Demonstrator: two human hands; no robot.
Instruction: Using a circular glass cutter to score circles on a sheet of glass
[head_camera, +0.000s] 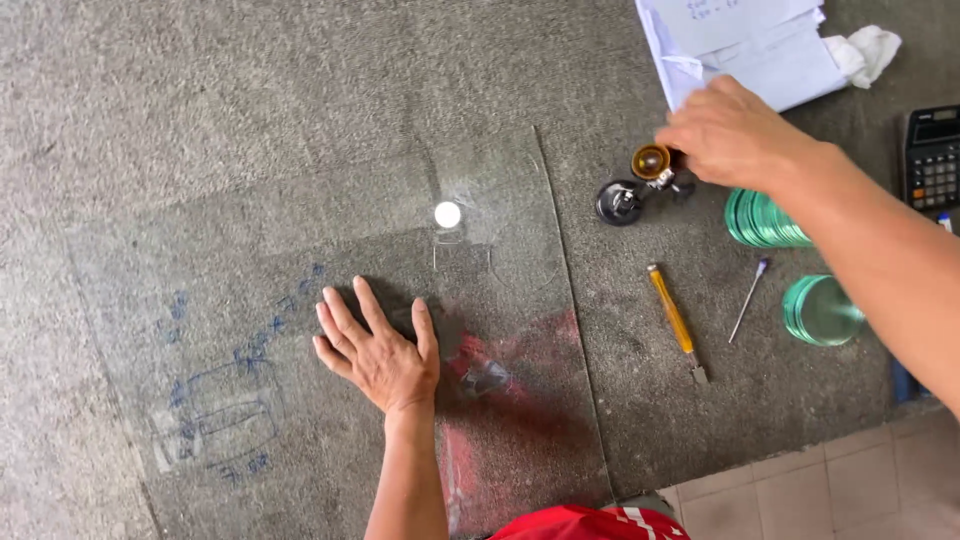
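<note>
Glass sheet (300, 300) lies flat on the grey carpeted table (200, 90), with the left hand (380, 350) spread open and pressed palm-down on it, gripping nothing. If that palm eases off, the pane could skate on the carpet. Further right, the right hand (735, 135) has its grip closed on a compass-style circle cutter (640, 185); lifted carelessly, its suction foot could knock the stacked green glass discs (762, 218) just beside it.
</note>
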